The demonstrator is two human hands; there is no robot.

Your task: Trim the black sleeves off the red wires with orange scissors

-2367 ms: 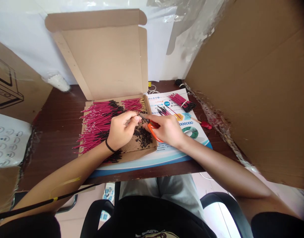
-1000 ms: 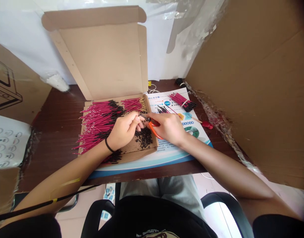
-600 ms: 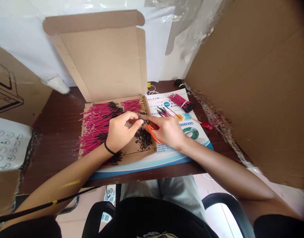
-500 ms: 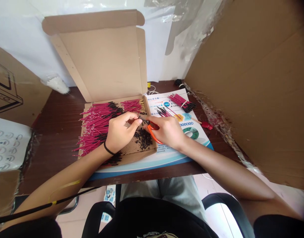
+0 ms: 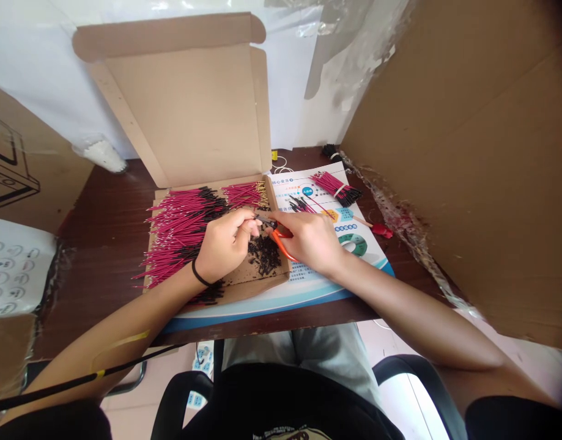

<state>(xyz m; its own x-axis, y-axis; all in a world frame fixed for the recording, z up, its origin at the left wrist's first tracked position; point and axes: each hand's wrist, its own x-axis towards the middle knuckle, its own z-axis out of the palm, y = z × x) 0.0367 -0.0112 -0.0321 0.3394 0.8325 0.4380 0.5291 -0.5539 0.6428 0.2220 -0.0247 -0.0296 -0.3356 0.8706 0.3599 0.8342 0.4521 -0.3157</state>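
Gripping one pair of orange-handled cutters [image 5: 284, 245] over open box [image 5: 186, 116]: right hand [image 5: 314, 239], fingers curled. Left hand [image 5: 224, 244] — fingertips pressed together near blades, cannot tell on what. Right of box: one sheet [image 5: 326, 282] headed "核心业务", one banded bundle [image 5: 332, 184].

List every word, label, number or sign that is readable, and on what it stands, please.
"核心业务": heading on the printed sheet.
"服务": lower on that sheet; rest unclear.
Too small or blurred: sheet's other print, lettering on black shirt, round marks on left-hand paper.
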